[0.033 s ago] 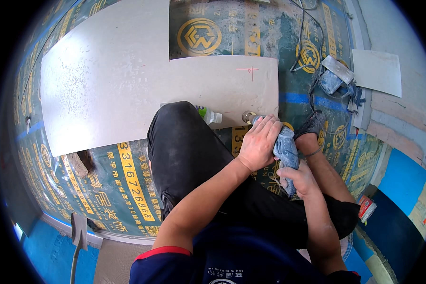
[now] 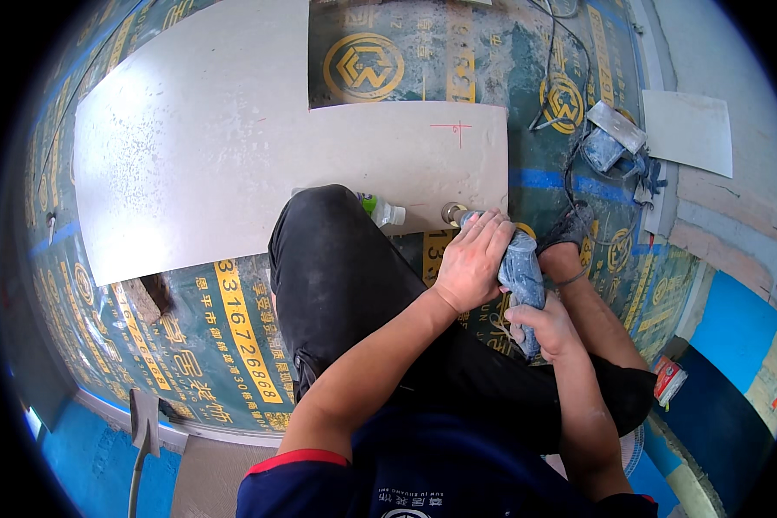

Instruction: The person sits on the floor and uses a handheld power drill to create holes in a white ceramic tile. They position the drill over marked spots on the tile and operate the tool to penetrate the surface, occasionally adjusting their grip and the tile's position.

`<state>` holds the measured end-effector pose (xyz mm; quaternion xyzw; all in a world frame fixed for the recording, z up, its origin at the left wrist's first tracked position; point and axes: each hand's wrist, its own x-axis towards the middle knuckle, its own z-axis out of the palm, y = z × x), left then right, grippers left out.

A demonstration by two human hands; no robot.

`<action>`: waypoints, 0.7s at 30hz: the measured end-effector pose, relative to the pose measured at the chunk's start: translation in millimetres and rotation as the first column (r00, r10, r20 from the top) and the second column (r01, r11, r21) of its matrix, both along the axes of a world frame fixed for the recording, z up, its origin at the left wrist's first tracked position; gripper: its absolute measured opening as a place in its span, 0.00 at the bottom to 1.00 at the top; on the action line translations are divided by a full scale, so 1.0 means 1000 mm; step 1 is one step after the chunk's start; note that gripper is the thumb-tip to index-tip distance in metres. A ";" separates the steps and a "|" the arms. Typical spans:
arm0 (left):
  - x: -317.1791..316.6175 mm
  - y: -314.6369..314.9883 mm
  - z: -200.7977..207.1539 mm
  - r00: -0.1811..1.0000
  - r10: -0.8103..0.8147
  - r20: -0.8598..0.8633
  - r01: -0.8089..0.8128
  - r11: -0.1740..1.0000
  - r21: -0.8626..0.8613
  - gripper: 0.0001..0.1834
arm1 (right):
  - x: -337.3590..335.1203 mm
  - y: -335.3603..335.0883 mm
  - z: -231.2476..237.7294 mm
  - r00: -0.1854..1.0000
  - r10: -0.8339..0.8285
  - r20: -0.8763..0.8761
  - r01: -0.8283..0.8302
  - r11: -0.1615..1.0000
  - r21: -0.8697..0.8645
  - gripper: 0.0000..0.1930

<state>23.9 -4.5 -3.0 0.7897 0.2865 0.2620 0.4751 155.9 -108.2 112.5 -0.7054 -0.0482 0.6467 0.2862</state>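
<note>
Left hand (image 2: 475, 263) closed over the front of the dusty blue power tool (image 2: 521, 269); right hand (image 2: 551, 326), nearer my body, wrapped round its rear. Tool sits between and under both palms. Round bit (image 2: 451, 213) just ahead of left fingers, over the near edge of the pale slab (image 2: 198, 129); contact unclear. Risks, my judgement: bit could skate or chip that edge if my grip loosens or tool tilts, margin there being narrow. Bottle (image 2: 392, 214), left of the bit, could get knocked. Bare foot in sandal (image 2: 571, 226), right of left hand, would suffer from a slip.
</note>
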 end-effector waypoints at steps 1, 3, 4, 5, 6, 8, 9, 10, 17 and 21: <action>0.000 0.000 0.000 1.000 0.001 0.000 -0.001 1.000 0.001 0.46 | 0.000 0.000 0.000 1.000 0.005 -0.001 -0.005 1.000 -0.002 0.16; -0.001 0.000 -0.001 1.000 0.002 0.002 -0.002 1.000 0.005 0.46 | 0.000 -0.002 -0.003 1.000 0.006 0.000 -0.006 1.000 0.006 0.17; -0.001 0.000 -0.001 1.000 0.003 0.004 -0.003 1.000 0.007 0.46 | 0.000 -0.003 -0.003 1.000 0.006 0.002 -0.006 1.000 0.010 0.17; -0.001 0.000 -0.001 1.000 0.003 0.004 -0.003 1.000 0.005 0.46 | 0.000 -0.002 -0.003 1.000 0.010 0.007 -0.010 1.000 0.006 0.17; -0.001 0.000 -0.001 1.000 0.004 0.005 -0.004 1.000 0.004 0.46 | -0.001 -0.001 -0.002 1.000 0.014 0.011 -0.014 1.000 0.002 0.18; -0.002 0.000 -0.001 1.000 0.012 0.004 -0.013 1.000 0.010 0.47 | -0.001 -0.001 -0.002 1.000 0.024 0.014 -0.024 1.000 -0.003 0.18; -0.002 0.000 0.000 1.000 0.021 0.004 -0.021 1.000 0.015 0.47 | -0.001 -0.002 -0.004 0.999 0.030 0.012 -0.030 1.000 -0.006 0.18; -0.002 0.000 0.000 1.000 0.029 0.005 -0.029 0.999 0.020 0.47 | 0.000 -0.003 -0.004 0.999 0.037 0.010 -0.037 0.999 -0.009 0.19; -0.003 -0.002 -0.001 0.999 0.042 0.018 -0.042 0.999 0.022 0.46 | -0.002 -0.005 -0.004 0.999 0.038 0.028 -0.038 0.999 -0.001 0.18; -0.003 -0.002 -0.001 0.999 0.048 0.019 -0.048 0.999 0.023 0.46 | -0.003 -0.003 -0.003 0.999 0.032 0.023 -0.032 0.999 0.002 0.18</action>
